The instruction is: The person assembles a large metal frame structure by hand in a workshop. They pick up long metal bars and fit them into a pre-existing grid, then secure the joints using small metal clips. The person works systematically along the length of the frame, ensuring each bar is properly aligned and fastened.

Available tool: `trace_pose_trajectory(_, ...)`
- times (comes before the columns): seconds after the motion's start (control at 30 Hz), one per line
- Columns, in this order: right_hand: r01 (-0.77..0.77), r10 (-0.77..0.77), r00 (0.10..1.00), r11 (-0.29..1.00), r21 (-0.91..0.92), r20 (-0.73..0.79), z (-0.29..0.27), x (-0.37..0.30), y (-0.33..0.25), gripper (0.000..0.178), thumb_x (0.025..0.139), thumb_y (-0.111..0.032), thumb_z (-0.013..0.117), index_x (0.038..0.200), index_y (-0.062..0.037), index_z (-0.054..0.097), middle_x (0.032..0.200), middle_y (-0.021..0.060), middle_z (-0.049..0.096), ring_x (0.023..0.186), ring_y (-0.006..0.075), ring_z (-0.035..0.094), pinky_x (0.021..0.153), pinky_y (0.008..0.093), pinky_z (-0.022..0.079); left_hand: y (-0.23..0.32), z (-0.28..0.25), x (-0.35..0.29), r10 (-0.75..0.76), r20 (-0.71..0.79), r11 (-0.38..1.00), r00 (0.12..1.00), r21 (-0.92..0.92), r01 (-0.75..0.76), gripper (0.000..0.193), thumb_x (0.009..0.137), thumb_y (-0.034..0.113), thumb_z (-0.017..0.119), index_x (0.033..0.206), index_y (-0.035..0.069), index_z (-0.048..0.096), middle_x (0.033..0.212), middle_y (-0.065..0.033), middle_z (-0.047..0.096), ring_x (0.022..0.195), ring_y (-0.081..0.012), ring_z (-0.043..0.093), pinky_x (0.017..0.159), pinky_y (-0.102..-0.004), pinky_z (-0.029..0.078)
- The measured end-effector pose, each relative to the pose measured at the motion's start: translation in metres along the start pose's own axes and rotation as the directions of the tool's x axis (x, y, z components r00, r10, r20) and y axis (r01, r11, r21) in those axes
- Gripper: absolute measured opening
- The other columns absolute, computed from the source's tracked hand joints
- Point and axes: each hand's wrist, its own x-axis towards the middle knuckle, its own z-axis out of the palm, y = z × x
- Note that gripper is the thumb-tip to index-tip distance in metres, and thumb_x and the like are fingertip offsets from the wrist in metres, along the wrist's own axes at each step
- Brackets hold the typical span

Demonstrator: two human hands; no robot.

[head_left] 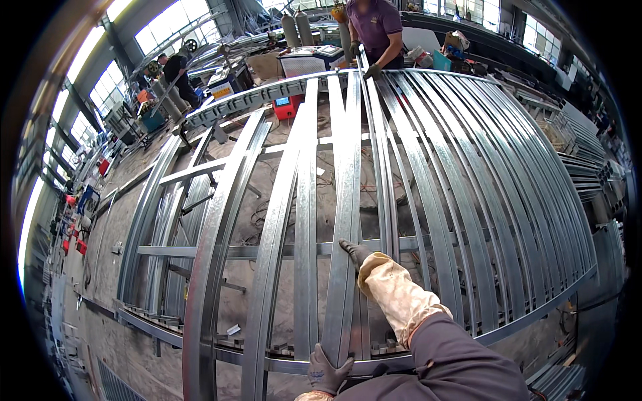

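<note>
A long galvanized steel profile (342, 294) runs away from me across a metal frame. My left hand (326, 371), in a grey work glove, is closed on its near end, thumb apart on the right side. Farther along, my right hand (354, 253), gloved with a pale protective sleeve, grips the profile's right edge; its lower fingers are partly hidden. Another steel profile (306, 267) lies just left of it. Across the frame, a co-worker (376, 30) in a purple shirt has gloved hands on upright narrow steel strips (364, 63).
Many parallel steel slats (481, 200) fill the frame's right side. Crossbars (167, 251) support the profiles, with gaps down to the concrete floor. A red machine (287, 107) stands beyond the far rail (257, 95). A second person (175, 73) works at the back left.
</note>
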Motion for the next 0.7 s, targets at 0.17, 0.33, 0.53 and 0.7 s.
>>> trace_pose_trajectory(0.17, -0.017, 0.017, 1.000, 0.995, 0.094, 0.003, 0.007, 0.008, -0.009, 0.094, 0.086, -0.063, 0.081, 0.128, 0.0191, 0.063, 0.122, 0.0287, 0.073, 0.117, 0.0337, 0.069, 0.102, 0.0396, 0.052, 0.004, 0.008, 0.006, -0.018, -0.037, 1.000, 0.999, 0.012, 0.019, 0.123, 0.070, 0.068, 0.087, 0.151, -0.010, 0.037, 0.127, -0.0296, 0.059, 0.116, -0.0470, 0.061, 0.099, -0.0521, 0.052)
trace_pose_trajectory(0.33, 0.020, -0.022, 0.988, 1.000, -0.017, -0.156, -0.045, 0.059, 0.002, 0.071, 0.089, -0.046, 0.084, 0.124, 0.0129, 0.067, 0.108, 0.0213, 0.077, 0.093, 0.0296, 0.075, 0.082, 0.0373, 0.059, 0.033, 0.045, 0.020, -0.012, 0.019, 0.998, 1.000, -0.060, 0.013, 0.129, 0.069, 0.073, 0.085, 0.153, -0.010, 0.034, 0.130, -0.0306, 0.057, 0.122, -0.0468, 0.058, 0.103, -0.0518, 0.050)
trace_pose_trajectory(0.53, 0.026, -0.034, 0.996, 0.995, -0.094, -0.078, -0.085, 0.065, 0.002, 0.083, 0.087, -0.059, 0.081, 0.121, 0.0156, 0.067, 0.106, 0.0242, 0.077, 0.098, 0.0339, 0.076, 0.086, 0.0389, 0.058, 0.068, 0.055, 0.021, 0.021, 0.124, 0.995, 0.992, -0.101, -0.009, 0.126, 0.072, 0.069, 0.085, 0.154, -0.010, 0.031, 0.136, -0.0327, 0.053, 0.128, -0.0467, 0.054, 0.107, -0.0505, 0.047)
trace_pose_trajectory(0.7, 0.024, -0.024, 1.000, 0.993, 0.118, -0.002, -0.095, 0.037, -0.012, 0.076, 0.090, -0.049, 0.082, 0.123, 0.0165, 0.063, 0.111, 0.0254, 0.076, 0.096, 0.0323, 0.076, 0.084, 0.0373, 0.061, 0.083, 0.058, 0.015, 0.124, 0.232, 0.963, 0.965, -0.262, -0.061, 0.110, 0.084, 0.049, 0.086, 0.155, -0.011, 0.028, 0.139, -0.0359, 0.052, 0.133, -0.0513, 0.052, 0.111, -0.0509, 0.046)
